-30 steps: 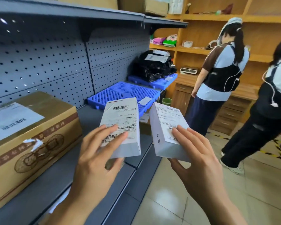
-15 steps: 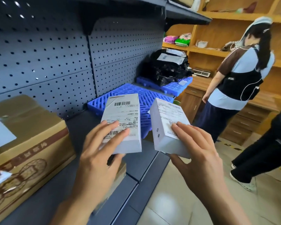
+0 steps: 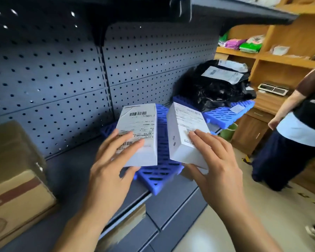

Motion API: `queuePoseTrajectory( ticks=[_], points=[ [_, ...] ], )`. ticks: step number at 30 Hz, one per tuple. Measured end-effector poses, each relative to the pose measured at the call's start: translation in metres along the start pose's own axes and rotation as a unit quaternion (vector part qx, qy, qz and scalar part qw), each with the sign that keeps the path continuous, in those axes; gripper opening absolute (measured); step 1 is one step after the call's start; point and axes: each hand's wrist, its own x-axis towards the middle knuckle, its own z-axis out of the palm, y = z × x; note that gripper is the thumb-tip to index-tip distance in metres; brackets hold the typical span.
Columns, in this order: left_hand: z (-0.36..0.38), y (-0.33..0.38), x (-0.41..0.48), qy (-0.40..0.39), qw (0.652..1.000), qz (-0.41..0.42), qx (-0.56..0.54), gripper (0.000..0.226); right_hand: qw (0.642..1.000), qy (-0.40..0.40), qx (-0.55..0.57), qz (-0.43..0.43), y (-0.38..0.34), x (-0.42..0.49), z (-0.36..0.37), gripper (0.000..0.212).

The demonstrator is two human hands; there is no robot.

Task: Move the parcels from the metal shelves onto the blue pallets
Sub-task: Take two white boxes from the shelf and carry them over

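Note:
My left hand (image 3: 111,171) grips a white labelled parcel box (image 3: 140,131), fingers on top and thumb beneath. My right hand (image 3: 216,160) grips a second white parcel box (image 3: 184,131) the same way. Both boxes hover side by side above the near blue pallet (image 3: 162,171), which lies on the grey metal shelf (image 3: 71,179). A second blue pallet (image 3: 224,115) lies farther along and carries a heap of black bagged parcels (image 3: 213,88).
A large brown cardboard box (image 3: 13,171) sits on the shelf at left. The perforated back panel (image 3: 62,79) rises behind. A person (image 3: 298,124) stands at right by wooden shelving (image 3: 280,57) and a wooden cabinet (image 3: 249,131); a green bin (image 3: 227,131) is beside it.
I have moved forward along the shelf. Both boxes are now over the near blue pallet, and the brown box has slid to the left edge of view.

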Motion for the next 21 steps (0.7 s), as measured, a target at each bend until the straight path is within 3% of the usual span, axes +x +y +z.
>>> queuePoseTrajectory(
  ticks=[11,21],
  points=[
    [0.029,-0.038,0.057,-0.091,0.994,-0.027,0.059,0.075,0.998,-0.056,0.018,-0.033,0.056,0.069,0.051,0.082],
    [0.044,-0.052,0.066,-0.112,0.989,-0.047,0.085,0.074,0.988,-0.141,0.019,-0.054,0.069,0.102,0.078,0.083]
  ],
)
